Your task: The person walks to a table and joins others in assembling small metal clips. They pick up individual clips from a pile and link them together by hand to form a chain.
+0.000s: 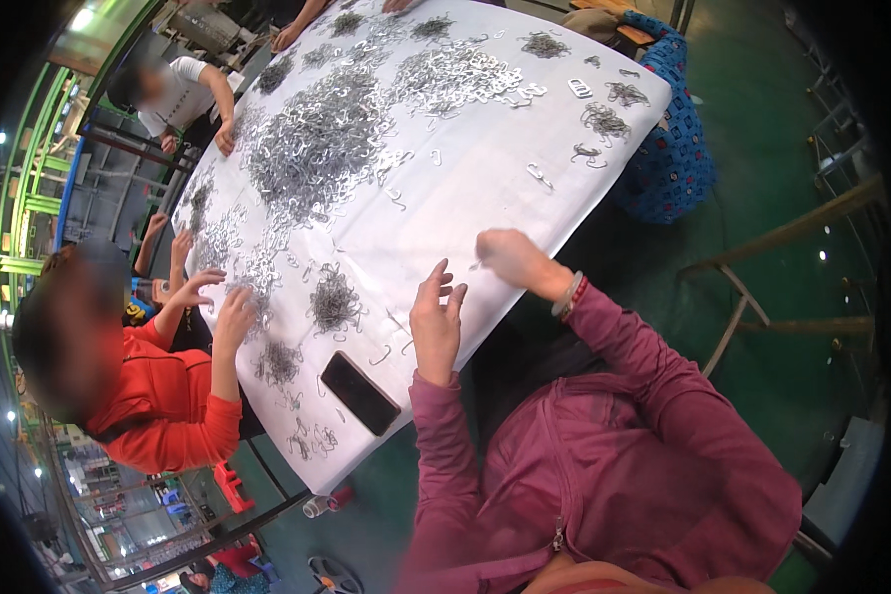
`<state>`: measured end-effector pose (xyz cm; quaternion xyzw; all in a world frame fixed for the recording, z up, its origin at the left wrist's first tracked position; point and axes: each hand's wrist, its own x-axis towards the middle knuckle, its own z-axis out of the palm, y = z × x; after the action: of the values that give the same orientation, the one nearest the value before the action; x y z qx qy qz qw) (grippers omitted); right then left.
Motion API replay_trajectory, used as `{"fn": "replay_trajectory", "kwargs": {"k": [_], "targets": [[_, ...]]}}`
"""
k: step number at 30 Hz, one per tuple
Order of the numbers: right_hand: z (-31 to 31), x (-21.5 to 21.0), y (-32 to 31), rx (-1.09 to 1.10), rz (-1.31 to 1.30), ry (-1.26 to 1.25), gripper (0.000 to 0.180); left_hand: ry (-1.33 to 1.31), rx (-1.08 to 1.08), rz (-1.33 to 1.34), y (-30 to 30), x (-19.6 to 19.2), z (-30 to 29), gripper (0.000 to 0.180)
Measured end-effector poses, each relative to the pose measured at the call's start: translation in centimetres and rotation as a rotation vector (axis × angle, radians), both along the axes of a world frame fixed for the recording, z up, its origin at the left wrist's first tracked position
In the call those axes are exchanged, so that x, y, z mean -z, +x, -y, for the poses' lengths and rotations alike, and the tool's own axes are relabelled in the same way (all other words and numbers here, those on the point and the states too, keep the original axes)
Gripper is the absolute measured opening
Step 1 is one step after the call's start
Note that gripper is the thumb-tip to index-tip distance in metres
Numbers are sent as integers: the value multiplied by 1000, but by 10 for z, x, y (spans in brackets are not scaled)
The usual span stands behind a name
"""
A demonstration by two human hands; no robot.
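My left hand (pixel 436 322) is raised over the near edge of the white-covered table (pixel 445 213), its fingers stretched up and apart, with nothing visible in them. To its right, my right hand (pixel 520 259) is closed over the table edge. A tiny light bit shows at its fingertips, too small and blurred to name. Beyond my hands spreads a big heap of small bent metal hooks (pixel 317 144), grey and silvery. A smaller pile of hooks (pixel 335 299) lies to the left of my left hand, and a few loose hooks (pixel 539 176) lie beyond my right hand.
A black phone (pixel 360 393) lies at the table's near corner. At the left, a person in red (pixel 173 396) reaches over the hooks; a person in white (pixel 183 94) works farther back. Someone in patterned blue (pixel 668 148) is at the right edge. Wooden bars (pixel 782 233) stand right.
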<state>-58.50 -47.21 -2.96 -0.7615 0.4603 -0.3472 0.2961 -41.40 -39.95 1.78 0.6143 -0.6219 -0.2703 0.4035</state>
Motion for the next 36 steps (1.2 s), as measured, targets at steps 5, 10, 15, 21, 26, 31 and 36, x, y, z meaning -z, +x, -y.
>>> {"fn": "replay_trajectory", "kwargs": {"k": [5, 10, 15, 21, 26, 31, 36], "targets": [[-28, -26, -14, -49, 161, 127, 20, 247, 125, -137, -9, 8, -2, 16], [1, -14, -88, 387, 137, 62, 38, 301, 153, -255, 6, -2, 28, 17], [44, 31, -108, 602, -209, -49, 33, -69, -181, -267, 13, -25, 66, 62], [38, 7, -86, 408, 174, 41, 14, -134, 122, 65, -9, -25, 24, 63], [-8, -45, -66, -10, 241, 330, 17, -287, 168, 83, -18, -24, 5, 49], [-33, -76, -57, -124, 357, 494, 20, -420, 134, 42, -22, -31, -10, 19], [-48, -89, -53, -149, 559, 680, 22, -350, 128, -3, -24, -31, -23, 17]]}}
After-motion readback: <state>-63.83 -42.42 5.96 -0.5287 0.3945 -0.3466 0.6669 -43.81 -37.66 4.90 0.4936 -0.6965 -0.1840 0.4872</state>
